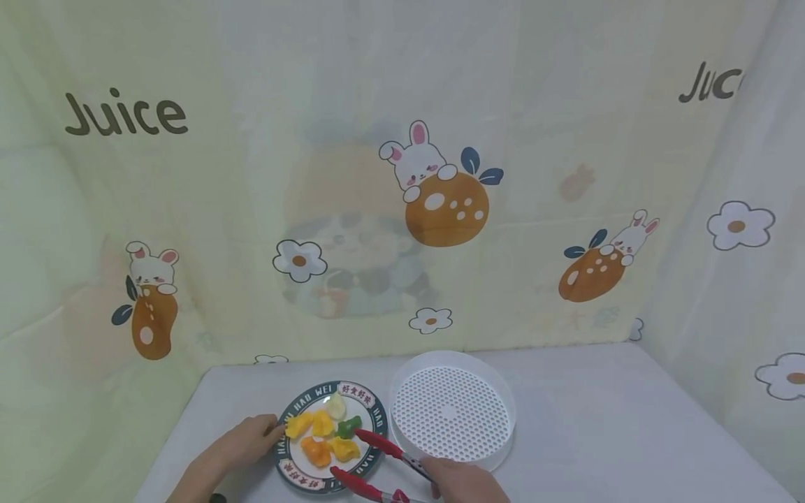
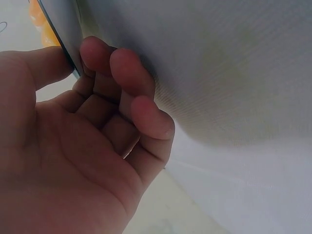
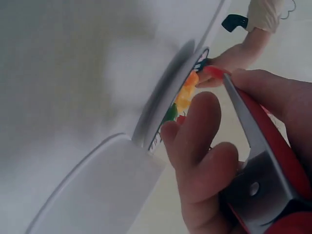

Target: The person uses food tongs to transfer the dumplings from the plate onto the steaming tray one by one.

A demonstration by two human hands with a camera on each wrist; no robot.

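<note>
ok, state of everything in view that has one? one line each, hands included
Tongs: spread open, tips apart, nothing between them
Right hand: holding the tongs
Left hand: pinching the plate's rim
Plate: right side up, loaded
Six dumpling-shaped pieces: on the plate, loose
White perforated tray: open side up, its floor exposed
Printed cloth: hanging behind the table

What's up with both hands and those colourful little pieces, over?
Left hand holding the plate by its edge. Right hand holding tongs, tips apart. Six colourful pieces on the plate. Nothing seen blocking the tongs.
</note>
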